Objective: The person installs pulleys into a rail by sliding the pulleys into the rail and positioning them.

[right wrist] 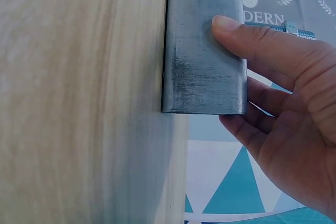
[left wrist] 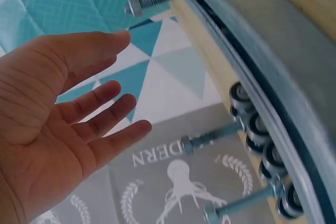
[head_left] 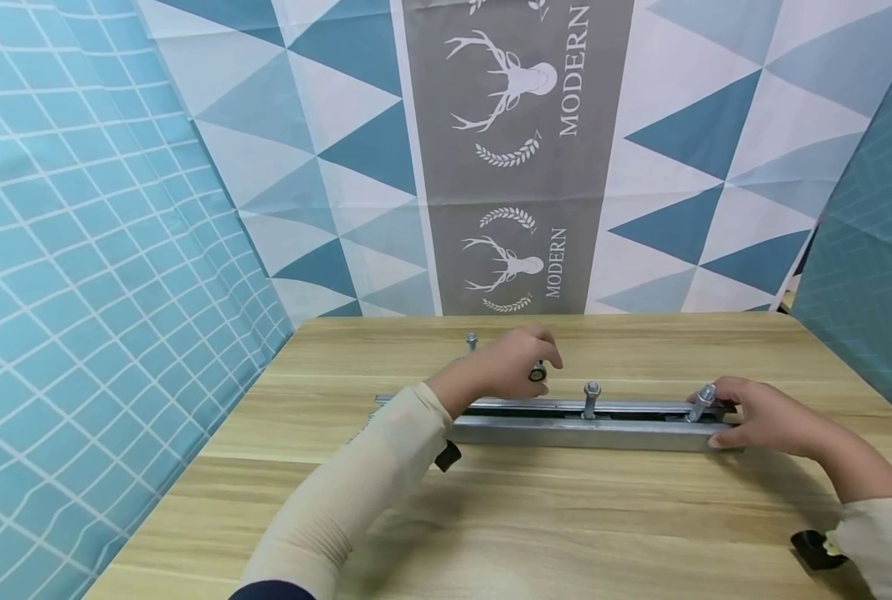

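A long grey metal channel rail (head_left: 566, 432) lies across the table, with a slot along its top. Two bolts rise from the slot, one bolt (head_left: 592, 398) at mid-length and another bolt (head_left: 703, 402) by the right end. My right hand (head_left: 761, 417) grips that end, thumb (right wrist: 231, 27) on the near face and fingers curled round the far side. My left hand (head_left: 509, 367) hovers over the rail's left part, fingers relaxed and holding nothing. Behind the rail, small wheeled trolleys (left wrist: 262, 140) with upright bolts (left wrist: 210, 136) stand close along it, partly hidden by my left hand in the head view.
The wood-grain table (head_left: 566, 517) extends in front of the rail. Patterned cloth (head_left: 513, 167) hangs at the back edge, and a blue checked cloth (head_left: 78, 250) closes the left side. Black wrist-camera parts (head_left: 448, 456) hang under the sleeves.
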The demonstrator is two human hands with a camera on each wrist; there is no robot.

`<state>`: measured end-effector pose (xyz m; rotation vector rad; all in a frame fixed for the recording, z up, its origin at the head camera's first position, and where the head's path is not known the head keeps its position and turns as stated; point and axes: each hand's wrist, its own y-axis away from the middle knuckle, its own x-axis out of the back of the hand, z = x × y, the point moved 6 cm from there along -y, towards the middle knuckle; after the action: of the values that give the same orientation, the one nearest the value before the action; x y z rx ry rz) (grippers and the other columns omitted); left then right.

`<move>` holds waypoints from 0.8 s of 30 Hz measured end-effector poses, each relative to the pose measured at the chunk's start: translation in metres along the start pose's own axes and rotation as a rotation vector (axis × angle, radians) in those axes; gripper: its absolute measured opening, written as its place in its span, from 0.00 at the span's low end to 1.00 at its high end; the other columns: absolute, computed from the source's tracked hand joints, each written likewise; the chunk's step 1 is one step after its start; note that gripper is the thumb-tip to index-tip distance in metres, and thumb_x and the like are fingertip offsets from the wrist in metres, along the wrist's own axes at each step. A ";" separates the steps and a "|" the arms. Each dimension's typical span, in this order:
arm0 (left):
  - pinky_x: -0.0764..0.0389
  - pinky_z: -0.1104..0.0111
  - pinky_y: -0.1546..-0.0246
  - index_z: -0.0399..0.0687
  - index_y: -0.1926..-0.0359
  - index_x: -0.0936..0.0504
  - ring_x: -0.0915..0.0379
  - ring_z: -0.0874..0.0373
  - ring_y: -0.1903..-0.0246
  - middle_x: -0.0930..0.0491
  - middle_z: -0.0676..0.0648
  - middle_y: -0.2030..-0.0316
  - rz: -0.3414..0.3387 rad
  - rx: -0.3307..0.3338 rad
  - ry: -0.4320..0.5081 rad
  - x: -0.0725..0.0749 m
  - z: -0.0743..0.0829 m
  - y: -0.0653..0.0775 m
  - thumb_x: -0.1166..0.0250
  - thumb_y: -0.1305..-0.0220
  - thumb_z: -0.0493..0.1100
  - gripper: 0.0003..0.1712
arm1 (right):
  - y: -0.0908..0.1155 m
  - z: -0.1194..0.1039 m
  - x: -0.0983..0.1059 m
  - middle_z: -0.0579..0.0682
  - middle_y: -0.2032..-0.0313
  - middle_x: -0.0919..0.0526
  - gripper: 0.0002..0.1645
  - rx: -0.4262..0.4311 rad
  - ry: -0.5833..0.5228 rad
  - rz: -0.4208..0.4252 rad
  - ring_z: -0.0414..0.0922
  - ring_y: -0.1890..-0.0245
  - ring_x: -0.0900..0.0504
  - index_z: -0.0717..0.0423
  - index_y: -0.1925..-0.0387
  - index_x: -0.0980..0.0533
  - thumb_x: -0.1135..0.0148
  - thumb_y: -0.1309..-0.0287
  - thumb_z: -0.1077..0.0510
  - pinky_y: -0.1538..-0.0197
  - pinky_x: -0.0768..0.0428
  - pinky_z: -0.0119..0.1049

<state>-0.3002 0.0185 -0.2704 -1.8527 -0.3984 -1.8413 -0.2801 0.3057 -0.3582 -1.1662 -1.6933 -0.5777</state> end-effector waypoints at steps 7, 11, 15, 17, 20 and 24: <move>0.27 0.69 0.49 0.43 0.52 0.16 0.27 0.55 0.51 0.24 0.45 0.50 0.003 0.033 0.023 0.009 -0.022 0.013 0.25 0.48 0.40 0.20 | 0.000 0.000 0.000 0.45 0.59 0.22 0.33 0.005 0.007 -0.002 0.37 0.63 0.28 0.59 0.50 0.21 0.20 0.62 0.56 0.66 0.28 0.36; 0.27 0.66 0.47 0.44 0.52 0.15 0.28 0.54 0.49 0.24 0.45 0.50 0.001 0.058 -0.002 0.012 -0.036 0.017 0.25 0.49 0.40 0.20 | -0.001 -0.001 0.000 0.46 0.59 0.22 0.33 0.016 0.009 -0.009 0.37 0.63 0.28 0.60 0.50 0.21 0.20 0.61 0.56 0.65 0.27 0.36; 0.27 0.65 0.47 0.45 0.53 0.15 0.27 0.54 0.50 0.22 0.47 0.52 -0.003 0.088 -0.029 0.011 -0.050 0.019 0.26 0.48 0.39 0.18 | -0.001 -0.002 0.000 0.47 0.58 0.22 0.33 0.024 0.008 -0.017 0.37 0.62 0.28 0.61 0.49 0.21 0.21 0.60 0.56 0.65 0.27 0.36; 0.26 0.65 0.47 0.44 0.53 0.15 0.26 0.54 0.52 0.22 0.47 0.54 0.000 0.095 -0.032 0.010 -0.055 0.020 0.27 0.48 0.38 0.18 | -0.001 -0.002 0.000 0.47 0.58 0.22 0.33 0.025 0.009 -0.020 0.37 0.62 0.28 0.61 0.49 0.21 0.21 0.60 0.56 0.65 0.26 0.36; 0.26 0.64 0.48 0.43 0.54 0.14 0.26 0.53 0.52 0.21 0.46 0.54 0.009 0.104 -0.041 0.008 -0.061 0.020 0.28 0.50 0.35 0.18 | 0.000 -0.002 0.000 0.46 0.58 0.21 0.33 0.024 0.010 -0.024 0.37 0.62 0.27 0.61 0.50 0.21 0.21 0.60 0.56 0.65 0.26 0.36; 0.25 0.64 0.48 0.43 0.55 0.14 0.25 0.52 0.52 0.21 0.46 0.54 0.010 0.148 -0.071 0.006 -0.070 0.021 0.29 0.50 0.32 0.18 | 0.000 -0.003 0.001 0.45 0.59 0.22 0.32 0.020 0.012 -0.023 0.37 0.62 0.27 0.60 0.51 0.21 0.21 0.60 0.55 0.64 0.26 0.37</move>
<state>-0.3484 -0.0370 -0.2700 -1.8192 -0.5343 -1.6952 -0.2792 0.3034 -0.3563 -1.1279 -1.7005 -0.5794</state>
